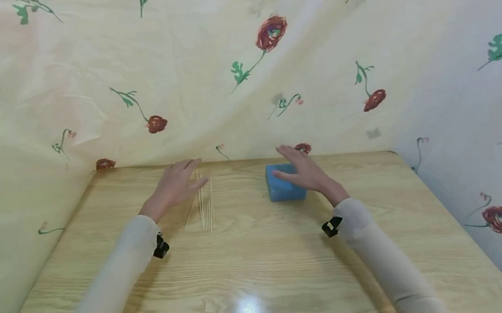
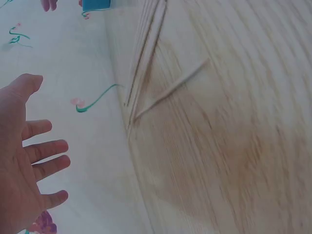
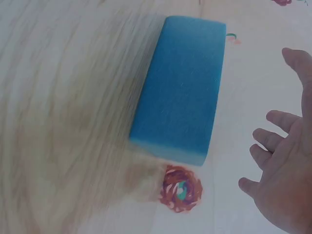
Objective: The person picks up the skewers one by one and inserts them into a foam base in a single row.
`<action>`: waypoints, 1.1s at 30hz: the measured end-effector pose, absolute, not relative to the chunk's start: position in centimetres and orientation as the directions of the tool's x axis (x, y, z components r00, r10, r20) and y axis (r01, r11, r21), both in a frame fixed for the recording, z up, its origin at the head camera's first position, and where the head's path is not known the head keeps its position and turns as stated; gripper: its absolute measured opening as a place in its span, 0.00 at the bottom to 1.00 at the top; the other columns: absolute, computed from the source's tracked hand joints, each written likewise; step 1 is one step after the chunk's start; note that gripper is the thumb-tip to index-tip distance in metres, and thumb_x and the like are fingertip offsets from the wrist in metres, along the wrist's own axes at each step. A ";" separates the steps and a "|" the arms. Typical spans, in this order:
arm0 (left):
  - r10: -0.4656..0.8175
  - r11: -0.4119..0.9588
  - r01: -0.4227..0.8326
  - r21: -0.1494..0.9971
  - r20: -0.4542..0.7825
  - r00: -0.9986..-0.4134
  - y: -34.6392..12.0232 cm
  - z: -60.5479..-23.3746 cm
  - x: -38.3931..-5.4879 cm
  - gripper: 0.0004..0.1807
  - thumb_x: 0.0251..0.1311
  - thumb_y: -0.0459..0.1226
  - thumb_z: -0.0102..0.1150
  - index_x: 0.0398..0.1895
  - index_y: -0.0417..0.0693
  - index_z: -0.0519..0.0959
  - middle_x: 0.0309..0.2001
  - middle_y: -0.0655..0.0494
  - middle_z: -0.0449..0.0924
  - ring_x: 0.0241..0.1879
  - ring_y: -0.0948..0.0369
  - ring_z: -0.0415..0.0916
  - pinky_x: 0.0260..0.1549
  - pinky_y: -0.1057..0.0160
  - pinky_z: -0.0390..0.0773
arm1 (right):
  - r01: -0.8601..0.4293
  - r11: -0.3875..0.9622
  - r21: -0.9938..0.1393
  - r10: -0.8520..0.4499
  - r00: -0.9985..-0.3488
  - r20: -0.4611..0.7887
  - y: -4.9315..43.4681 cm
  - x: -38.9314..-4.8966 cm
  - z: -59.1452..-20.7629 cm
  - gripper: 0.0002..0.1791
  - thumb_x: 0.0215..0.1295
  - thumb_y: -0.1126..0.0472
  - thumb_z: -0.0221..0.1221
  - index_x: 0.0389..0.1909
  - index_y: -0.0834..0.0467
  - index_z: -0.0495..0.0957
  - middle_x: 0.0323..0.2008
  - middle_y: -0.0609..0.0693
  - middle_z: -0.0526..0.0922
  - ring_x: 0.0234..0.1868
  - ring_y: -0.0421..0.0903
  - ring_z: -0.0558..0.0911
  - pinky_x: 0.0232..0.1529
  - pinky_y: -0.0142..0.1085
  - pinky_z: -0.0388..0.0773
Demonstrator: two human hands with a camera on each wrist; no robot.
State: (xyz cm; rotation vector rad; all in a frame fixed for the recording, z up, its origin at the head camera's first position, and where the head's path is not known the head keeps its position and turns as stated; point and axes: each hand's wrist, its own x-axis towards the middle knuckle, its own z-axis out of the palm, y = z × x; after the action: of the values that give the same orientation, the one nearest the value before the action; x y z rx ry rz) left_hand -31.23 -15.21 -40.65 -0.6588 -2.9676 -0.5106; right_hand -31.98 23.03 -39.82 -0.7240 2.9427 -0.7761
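Observation:
Several thin wooden skewers [image 1: 207, 210] lie loosely side by side near the far edge of the table, one slanting away from the others. My left hand [image 1: 177, 183] hovers beside and partly over them, fingers spread and holding nothing; in the left wrist view the hand [image 2: 29, 161] is apart from the skewers [image 2: 146, 53]. A blue foam block [image 1: 282, 189] rests on the table to the right. Over its right side is my right hand [image 1: 302, 170], fingers extended and empty. The right wrist view has the block [image 3: 180, 87] whole, with the hand [image 3: 285, 156] apart from it.
The wood-grain table [image 1: 255, 261] meets a flower-printed cloth [image 1: 201, 68] at its back and sides. Black wrist cameras sit at the left cuff [image 1: 160, 246] and the right cuff [image 1: 332, 226]. A bright light reflection shows at the table's near side.

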 end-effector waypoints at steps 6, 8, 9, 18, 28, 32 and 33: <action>0.421 0.832 0.434 0.346 0.115 -0.900 -16.4 -41.4 -31.0 0.36 0.75 0.54 0.51 0.76 0.40 0.63 0.73 0.35 0.66 0.72 0.36 0.62 0.73 0.35 0.58 | -0.404 0.740 -0.537 -0.440 -0.896 0.067 24.8 -32.2 -40.5 0.47 0.71 0.37 0.58 0.83 0.45 0.46 0.83 0.55 0.45 0.83 0.56 0.47 0.76 0.66 0.50; 0.428 0.823 0.436 0.364 0.106 -0.898 -16.8 -41.6 -30.9 0.35 0.75 0.52 0.51 0.75 0.39 0.64 0.72 0.34 0.67 0.72 0.36 0.63 0.72 0.35 0.60 | -0.396 0.732 -0.555 -0.444 -0.894 0.053 25.3 -32.3 -40.7 0.48 0.70 0.37 0.59 0.83 0.44 0.45 0.83 0.54 0.45 0.83 0.56 0.47 0.76 0.67 0.50; 0.429 0.820 0.434 0.373 0.102 -0.897 -17.0 -41.7 -30.9 0.35 0.75 0.52 0.52 0.75 0.39 0.65 0.72 0.34 0.67 0.72 0.36 0.63 0.71 0.35 0.61 | -0.389 0.729 -0.563 -0.444 -0.895 0.042 25.6 -32.3 -40.8 0.49 0.69 0.37 0.60 0.83 0.44 0.45 0.83 0.53 0.45 0.83 0.57 0.47 0.76 0.67 0.50; 0.455 0.791 0.425 0.441 0.040 -0.890 -18.3 -42.5 -30.4 0.32 0.74 0.50 0.54 0.70 0.36 0.71 0.68 0.34 0.72 0.70 0.36 0.65 0.69 0.34 0.64 | -0.317 0.713 -0.625 -0.437 -0.899 -0.042 27.6 -32.2 -41.4 0.56 0.63 0.39 0.67 0.83 0.43 0.44 0.83 0.53 0.45 0.83 0.59 0.46 0.75 0.68 0.51; 0.500 0.792 0.438 0.424 -0.041 -0.865 -18.4 -43.1 -30.0 0.31 0.67 0.48 0.66 0.65 0.36 0.77 0.64 0.35 0.75 0.64 0.38 0.73 0.64 0.37 0.71 | -0.289 0.720 -0.631 -0.446 -0.889 -0.101 28.9 -32.7 -42.2 0.61 0.59 0.43 0.72 0.83 0.49 0.43 0.83 0.57 0.44 0.82 0.63 0.46 0.74 0.70 0.52; 0.509 0.789 0.441 0.428 -0.053 -0.859 -18.4 -43.1 -29.8 0.29 0.66 0.46 0.67 0.63 0.36 0.78 0.60 0.38 0.77 0.59 0.41 0.77 0.60 0.40 0.76 | -0.297 0.719 -0.628 -0.462 -0.879 -0.113 28.9 -33.0 -42.5 0.62 0.59 0.45 0.73 0.83 0.50 0.41 0.83 0.57 0.44 0.82 0.63 0.46 0.74 0.69 0.52; 0.509 0.788 0.439 0.430 -0.054 -0.859 -18.4 -43.2 -29.8 0.29 0.66 0.46 0.67 0.63 0.36 0.79 0.59 0.38 0.78 0.58 0.42 0.77 0.59 0.40 0.76 | -0.300 0.718 -0.628 -0.466 -0.877 -0.115 28.8 -33.1 -42.5 0.62 0.59 0.45 0.73 0.83 0.50 0.41 0.83 0.57 0.44 0.82 0.63 0.46 0.74 0.69 0.52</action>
State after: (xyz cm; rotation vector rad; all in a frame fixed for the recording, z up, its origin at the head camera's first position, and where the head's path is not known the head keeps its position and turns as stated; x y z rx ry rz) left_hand -29.82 -18.41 -43.17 -0.8356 -3.1282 -0.6843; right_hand -33.06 28.83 -42.51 -0.6054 2.6593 -0.9040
